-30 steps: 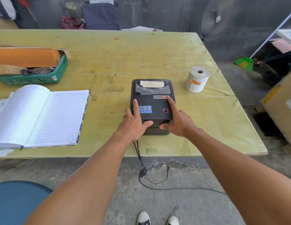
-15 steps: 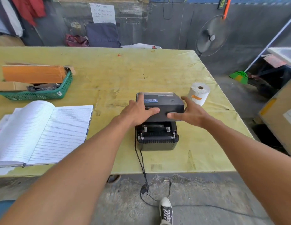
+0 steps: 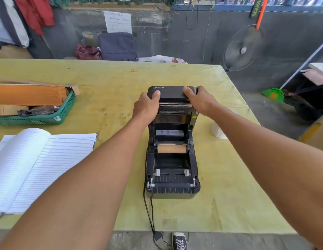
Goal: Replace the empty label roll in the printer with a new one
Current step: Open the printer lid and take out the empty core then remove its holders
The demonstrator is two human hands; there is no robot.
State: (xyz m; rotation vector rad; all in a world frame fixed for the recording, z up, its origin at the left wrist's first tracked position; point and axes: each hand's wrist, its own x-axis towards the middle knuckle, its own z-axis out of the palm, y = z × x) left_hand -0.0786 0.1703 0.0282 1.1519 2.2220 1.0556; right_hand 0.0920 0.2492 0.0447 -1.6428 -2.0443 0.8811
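A black label printer (image 3: 172,177) stands on the yellow-green table with its lid (image 3: 172,93) swung fully up and back. Inside the bay a bare brown cardboard core (image 3: 172,148) sits on the holder. My left hand (image 3: 147,107) grips the lid's left edge, thumb on top. My right hand (image 3: 200,99) grips the lid's right edge in the same way. A new white label roll (image 3: 217,131) lies on the table right of the printer, mostly hidden behind my right forearm.
An open lined notebook (image 3: 39,165) lies at the left. Behind it a green basket (image 3: 48,118) holds cardboard boxes. The printer's black cable (image 3: 148,213) runs over the table's front edge. A standing fan (image 3: 242,48) is beyond the far right corner.
Both hands have lifted the printer lid from closed to fully open and followed it back. The bay with the brown core has come into view.
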